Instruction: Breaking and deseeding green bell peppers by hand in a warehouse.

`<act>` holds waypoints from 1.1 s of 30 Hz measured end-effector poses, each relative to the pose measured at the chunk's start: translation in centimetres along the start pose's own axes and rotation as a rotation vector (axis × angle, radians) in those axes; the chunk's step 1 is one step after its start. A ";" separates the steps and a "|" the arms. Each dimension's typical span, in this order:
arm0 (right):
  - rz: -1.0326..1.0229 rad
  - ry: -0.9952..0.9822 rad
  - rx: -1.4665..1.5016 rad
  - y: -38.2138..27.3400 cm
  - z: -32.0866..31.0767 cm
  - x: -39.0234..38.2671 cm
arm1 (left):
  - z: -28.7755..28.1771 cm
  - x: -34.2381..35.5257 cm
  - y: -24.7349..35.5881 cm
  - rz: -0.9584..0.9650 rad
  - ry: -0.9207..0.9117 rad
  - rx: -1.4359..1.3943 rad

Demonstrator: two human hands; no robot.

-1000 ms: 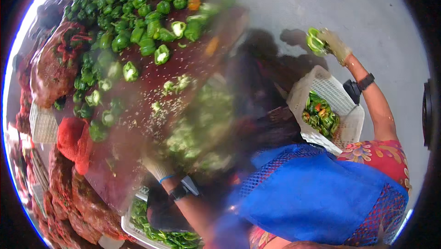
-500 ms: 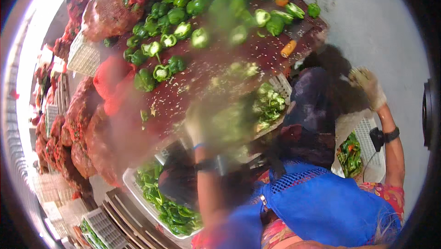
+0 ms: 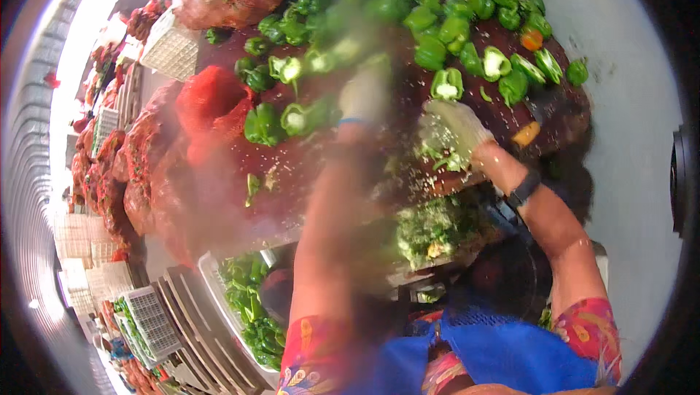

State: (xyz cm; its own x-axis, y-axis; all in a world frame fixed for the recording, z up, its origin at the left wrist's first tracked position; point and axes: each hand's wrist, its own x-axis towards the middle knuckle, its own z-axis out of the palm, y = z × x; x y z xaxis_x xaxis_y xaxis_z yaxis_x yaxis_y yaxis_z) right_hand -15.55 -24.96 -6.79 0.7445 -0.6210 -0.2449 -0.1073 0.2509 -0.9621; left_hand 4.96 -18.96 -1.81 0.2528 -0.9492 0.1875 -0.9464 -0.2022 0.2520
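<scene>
My left hand [image 3: 364, 92], in a pale glove, is over the dark red board among cut green pepper halves [image 3: 297, 119]. A blur covers its fingers, so any grip is hidden. My right hand [image 3: 461, 127], gloved too, lies low over the board with its fingers stretched out. Its fingertips are just below a halved green pepper [image 3: 447, 84], cut face showing pale inside. Seeds and pepper scraps [image 3: 441, 156] are under and beside this hand. A knife with a yellow handle [image 3: 526, 133] rests to its right.
Many whole green peppers [image 3: 446, 27] are heaped along the board's far side. A container of pepper scraps [image 3: 430, 231] is below its near edge. At lower left stands a white tub of green pieces [image 3: 251, 300]. Red mesh sacks [image 3: 211, 107] and a white crate [image 3: 171, 49] line the left.
My right hand came in from the far right, off the board, to the scraps by the halved pepper. My left hand reached farther forward over the board. The view shifted.
</scene>
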 end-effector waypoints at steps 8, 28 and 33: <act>0.283 0.223 0.245 -4.8 1.3 -2.0 | 3.9 0.3 -1.0 -0.023 -0.153 -0.118; 0.000 -0.349 -0.542 -2.3 4.8 -0.3 | 2.7 -10.4 2.7 -0.135 -0.201 -0.449; 0.033 -0.166 0.108 -0.4 4.8 0.5 | -2.2 -11.4 4.4 -0.303 -0.236 -1.467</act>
State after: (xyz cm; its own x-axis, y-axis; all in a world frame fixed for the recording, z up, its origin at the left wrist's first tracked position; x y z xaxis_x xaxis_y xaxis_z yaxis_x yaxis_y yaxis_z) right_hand -12.00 -21.83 -5.94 0.8411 -0.4826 -0.2442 -0.0687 0.3524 -0.9333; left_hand -1.70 -8.47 -0.78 0.2234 -0.9616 -0.1597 0.2019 -0.1146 0.9727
